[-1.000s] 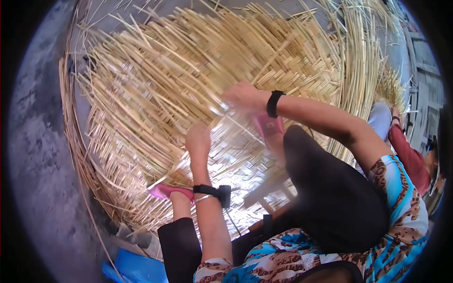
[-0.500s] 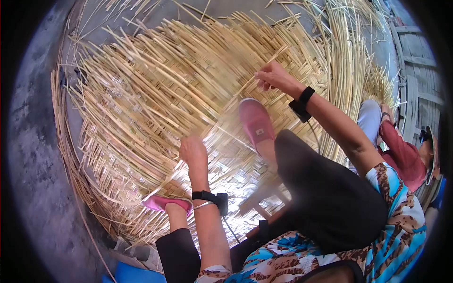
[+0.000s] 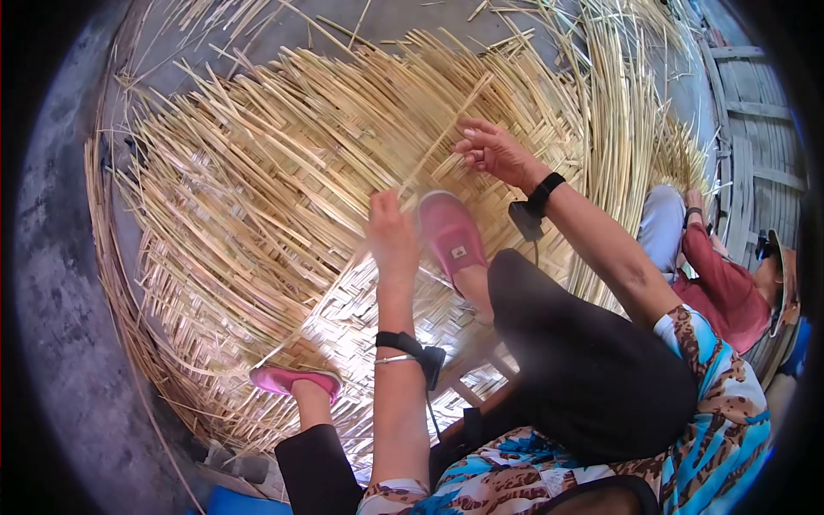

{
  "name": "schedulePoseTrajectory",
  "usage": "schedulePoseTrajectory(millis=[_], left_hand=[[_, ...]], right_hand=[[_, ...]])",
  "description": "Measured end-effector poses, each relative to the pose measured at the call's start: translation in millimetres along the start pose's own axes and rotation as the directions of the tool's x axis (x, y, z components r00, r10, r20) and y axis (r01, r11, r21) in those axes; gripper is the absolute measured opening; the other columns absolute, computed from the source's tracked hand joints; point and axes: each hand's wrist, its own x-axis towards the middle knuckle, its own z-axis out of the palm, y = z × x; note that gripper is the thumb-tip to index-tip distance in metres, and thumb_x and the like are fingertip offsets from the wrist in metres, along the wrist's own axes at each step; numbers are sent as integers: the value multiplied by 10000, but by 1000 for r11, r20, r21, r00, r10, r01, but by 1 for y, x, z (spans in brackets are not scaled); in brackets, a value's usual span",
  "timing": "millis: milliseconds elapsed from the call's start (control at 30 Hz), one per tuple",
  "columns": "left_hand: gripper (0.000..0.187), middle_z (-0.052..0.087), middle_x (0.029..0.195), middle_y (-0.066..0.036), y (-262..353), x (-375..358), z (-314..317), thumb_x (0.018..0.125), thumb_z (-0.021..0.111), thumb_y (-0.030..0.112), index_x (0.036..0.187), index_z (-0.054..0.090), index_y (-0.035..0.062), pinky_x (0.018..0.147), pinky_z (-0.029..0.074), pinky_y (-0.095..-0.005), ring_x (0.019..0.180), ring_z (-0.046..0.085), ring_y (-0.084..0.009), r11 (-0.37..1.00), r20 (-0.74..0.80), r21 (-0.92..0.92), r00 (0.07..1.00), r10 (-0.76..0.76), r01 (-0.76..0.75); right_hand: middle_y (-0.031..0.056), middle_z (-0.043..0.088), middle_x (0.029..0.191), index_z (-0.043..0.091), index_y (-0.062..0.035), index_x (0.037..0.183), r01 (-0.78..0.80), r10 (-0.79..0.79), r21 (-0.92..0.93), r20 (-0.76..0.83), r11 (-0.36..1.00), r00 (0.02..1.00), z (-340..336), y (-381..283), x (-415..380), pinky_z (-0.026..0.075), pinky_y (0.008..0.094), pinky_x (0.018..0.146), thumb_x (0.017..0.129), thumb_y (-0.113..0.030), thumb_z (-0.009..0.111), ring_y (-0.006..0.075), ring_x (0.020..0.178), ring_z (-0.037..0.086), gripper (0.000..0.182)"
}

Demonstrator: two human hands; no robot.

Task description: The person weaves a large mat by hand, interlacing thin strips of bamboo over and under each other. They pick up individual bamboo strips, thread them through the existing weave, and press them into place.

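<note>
A large woven mat of split cane strips (image 3: 352, 322) lies on the floor under my feet, with many loose strip ends fanning out from its weave. My left hand (image 3: 395, 236) is closed, a little blurred, at the middle of the mat. Its fingertips pinch one long pale cane strip (image 3: 442, 136) that slants from lower left to upper right. Right of that strip's upper part, my right hand (image 3: 499, 154) hovers above the weave, its fingers bent but apart, with nothing visible in them.
My pink shoes (image 3: 451, 230) rest on the mat. Long loose canes (image 3: 611, 103) lie along its right side. Another person in a red sleeve (image 3: 712, 257) crouches at far right by a slatted wooden panel (image 3: 755, 137). A rough grey wall (image 3: 60, 283) borders the left.
My left hand has moved up and right along the strip. The right hand has shifted slightly down, its fingers now spread. The long strip now shows raised between the two hands.
</note>
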Motion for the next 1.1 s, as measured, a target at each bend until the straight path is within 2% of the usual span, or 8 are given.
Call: schedulePoseTrajectory(millis=[167,233,333,433,533,900,1033,1100], left_hand=[[411,530,1195,-144,3,5,24,861,581,99,1262,500,65,908,424,-444,1133,530,-336,998,18,60,1000,-3,2],[331,576,1114,-140,1,9,23,852,594,91,1180,564,57,873,442,-407,1060,568,-316,999,2,-15,1000,-30,30],[192,622,965,-127,1,14,17,839,619,86,1025,640,43,818,464,-365,931,609,-281,985,16,-165,998,-54,56],[87,628,846,-111,5,17,10,824,635,76,893,667,32,769,476,-339,824,617,-252,945,-66,-326,996,-65,40],[89,627,841,-107,1,17,9,819,638,69,895,666,31,758,477,-334,824,619,-244,913,-57,-404,995,-86,56],[101,622,872,-114,16,23,11,795,639,80,873,621,18,804,455,-379,858,604,-296,948,-101,-318,995,-17,-16],[95,621,853,-119,18,25,14,816,621,79,876,589,13,786,461,-373,830,609,-284,964,-215,-244,975,53,-107],[93,620,853,-122,14,25,19,826,614,77,885,590,10,777,464,-368,822,609,-273,940,-132,-337,991,-3,-42]], right_hand=[[75,671,881,497,-56,1246,-157,161,-105,37,982,986,-4,-6,4,483,207,588,910,-171,629,103,708,630,378],[76,669,879,503,-50,1239,-231,247,-191,66,954,967,0,-7,7,491,218,605,905,-164,637,108,717,631,377],[56,664,868,555,-40,1182,-100,106,-221,14,970,994,6,-6,4,489,232,626,892,-174,660,104,710,623,336],[38,665,862,605,-42,1109,30,17,-315,145,949,989,10,-13,-9,479,227,628,887,-182,673,91,696,611,271],[26,667,837,650,-40,1012,61,-3,-290,194,955,981,27,-18,-26,472,226,636,887,-185,676,83,684,601,193],[46,651,664,685,9,789,255,-292,-484,-1,837,956,44,2,-28,436,200,478,859,-241,700,67,558,568,261],[42,634,619,688,16,748,221,-289,-537,-44,814,956,44,3,-29,429,197,474,859,-245,700,62,553,565,284],[47,630,599,691,30,739,182,-280,-487,-137,855,950,42,8,-26,437,209,489,861,-248,697,71,547,566,303]])
